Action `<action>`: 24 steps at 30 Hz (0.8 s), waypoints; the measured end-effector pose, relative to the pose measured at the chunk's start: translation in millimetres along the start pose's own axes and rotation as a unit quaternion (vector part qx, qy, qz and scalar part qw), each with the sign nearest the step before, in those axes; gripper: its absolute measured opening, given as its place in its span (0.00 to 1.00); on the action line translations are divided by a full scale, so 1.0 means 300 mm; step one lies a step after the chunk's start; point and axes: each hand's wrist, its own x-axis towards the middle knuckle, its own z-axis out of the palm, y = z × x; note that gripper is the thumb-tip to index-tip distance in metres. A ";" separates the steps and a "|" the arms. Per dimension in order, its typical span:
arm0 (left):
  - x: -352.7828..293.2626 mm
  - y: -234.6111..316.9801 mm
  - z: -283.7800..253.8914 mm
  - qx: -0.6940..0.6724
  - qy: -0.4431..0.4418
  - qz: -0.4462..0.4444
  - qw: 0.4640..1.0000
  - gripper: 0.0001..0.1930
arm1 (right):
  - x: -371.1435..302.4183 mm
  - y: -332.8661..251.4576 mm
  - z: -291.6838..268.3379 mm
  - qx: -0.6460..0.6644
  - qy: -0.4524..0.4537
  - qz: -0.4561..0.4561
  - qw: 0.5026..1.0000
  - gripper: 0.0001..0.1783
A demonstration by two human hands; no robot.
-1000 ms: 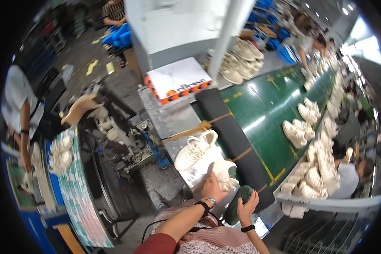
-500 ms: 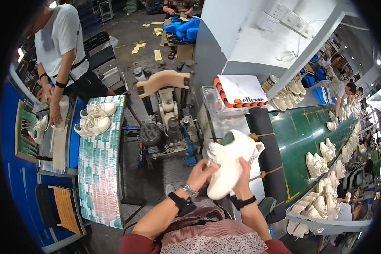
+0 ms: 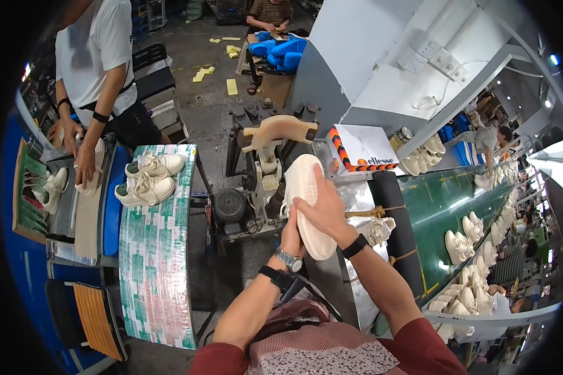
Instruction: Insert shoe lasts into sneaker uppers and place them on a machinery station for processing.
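A cream sneaker (image 3: 311, 231) is between my two hands, toe end up toward the machine and its textured sole turned toward me. My left hand (image 3: 292, 236) grips its left side near the middle. Across the sole lies my right hand (image 3: 326, 209), fingers wrapped over the right edge. Just beyond the shoe stands a machine (image 3: 269, 169) with a curved tan pad (image 3: 280, 132) on top and a grey motor (image 3: 230, 205) low on its left. Another cream sneaker (image 3: 378, 231) rests on the metal bench at the right, close to my right forearm.
A pair of cream sneakers (image 3: 147, 190) stands on a wrapped green-and-white table (image 3: 153, 269) at left. Beyond it a co-worker (image 3: 94, 69) handles a shoe. A shoebox (image 3: 363, 150), a black roll (image 3: 397, 234) and a green conveyor (image 3: 428, 219) with several sneakers are at right.
The sneaker in my hands has turned from upper side to sole and moved up toward the machine. My right hand has shifted onto the sole. The view has moved slightly.
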 end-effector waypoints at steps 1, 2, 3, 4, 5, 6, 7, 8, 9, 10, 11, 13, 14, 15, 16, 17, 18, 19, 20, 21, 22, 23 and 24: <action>-0.012 -0.003 0.001 -0.057 -0.007 0.007 0.998 0.34 | 0.008 -0.048 -0.018 -0.031 -0.030 0.002 0.999 0.54; -0.021 -0.015 0.008 -0.058 -0.005 0.005 0.998 0.34 | 0.014 -0.077 -0.029 -0.060 -0.060 0.005 0.996 0.54; -0.035 -0.028 0.016 -0.035 0.023 0.017 0.999 0.34 | -0.001 -0.078 -0.037 -0.031 -0.053 0.009 0.998 0.52; -0.043 -0.041 0.019 -0.012 0.050 0.029 0.998 0.34 | -0.031 -0.028 -0.028 -0.030 -0.056 0.007 0.998 0.52; -0.047 -0.056 0.013 0.076 0.057 0.054 0.994 0.33 | -0.054 0.053 -0.011 -0.003 0.032 -0.087 0.996 0.52; -0.029 -0.089 -0.002 0.117 0.053 0.137 0.982 0.32 | -0.033 0.100 0.013 0.031 0.115 -0.185 0.976 0.52; -0.038 -0.083 -0.013 0.118 0.042 0.109 0.986 0.32 | -0.066 0.046 -0.026 0.090 0.077 -0.124 0.985 0.49; -0.045 -0.070 -0.029 0.118 0.031 0.082 0.989 0.33 | -0.075 0.022 -0.030 0.093 0.065 -0.118 0.987 0.49; -0.036 -0.054 -0.035 0.052 0.026 0.043 0.997 0.33 | -0.039 -0.001 -0.028 0.085 0.041 -0.107 0.990 0.49; -0.028 -0.057 -0.037 0.054 0.031 0.044 0.997 0.33 | -0.008 -0.010 -0.022 0.077 0.018 -0.097 0.992 0.49; -0.020 -0.064 -0.032 0.053 0.035 0.069 0.996 0.32 | 0.011 0.001 -0.024 0.063 0.014 -0.103 0.993 0.50; -0.010 -0.063 -0.004 0.045 0.054 0.075 0.995 0.33 | 0.047 -0.020 -0.051 0.038 -0.004 -0.095 0.995 0.51; -0.038 -0.061 0.016 0.051 0.054 0.067 0.995 0.33 | 0.039 -0.042 -0.074 0.009 -0.026 -0.087 0.996 0.52; -0.041 -0.042 0.060 0.007 0.056 0.079 0.995 0.34 | 0.048 -0.063 -0.090 -0.054 -0.036 -0.076 0.995 0.55; -0.037 -0.028 0.085 -0.035 0.053 0.083 0.995 0.35 | 0.053 -0.074 -0.093 -0.075 -0.044 -0.085 0.993 0.57; -0.027 -0.017 0.073 -0.079 0.022 0.077 0.994 0.35 | 0.065 -0.096 -0.085 -0.085 -0.051 -0.082 0.992 0.59; -0.031 -0.007 0.044 -0.068 0.035 0.064 0.995 0.33 | 0.075 -0.110 -0.073 -0.090 -0.062 -0.073 0.991 0.60; -0.056 0.032 0.076 -0.057 0.036 0.050 0.996 0.34 | 0.082 -0.167 -0.084 -0.128 -0.106 -0.037 0.985 0.60; -0.054 0.042 0.049 -0.041 0.044 0.067 0.996 0.32 | 0.086 -0.154 -0.023 -0.155 -0.090 -0.064 0.982 0.60; -0.049 0.043 -0.026 -0.010 0.070 0.092 0.993 0.32 | 0.080 -0.160 0.025 -0.111 -0.085 -0.090 0.986 0.59; -0.060 0.064 -0.046 -0.014 0.050 0.079 0.996 0.31 | 0.054 -0.176 0.042 -0.083 -0.057 -0.083 0.991 0.57; -0.074 0.075 -0.025 -0.038 0.006 0.050 0.998 0.31 | 0.025 -0.171 0.035 -0.046 -0.036 -0.066 0.996 0.55; -0.077 0.072 -0.075 -0.022 -0.018 0.032 0.999 0.32 | -0.020 -0.144 0.059 -0.032 0.026 -0.079 0.996 0.54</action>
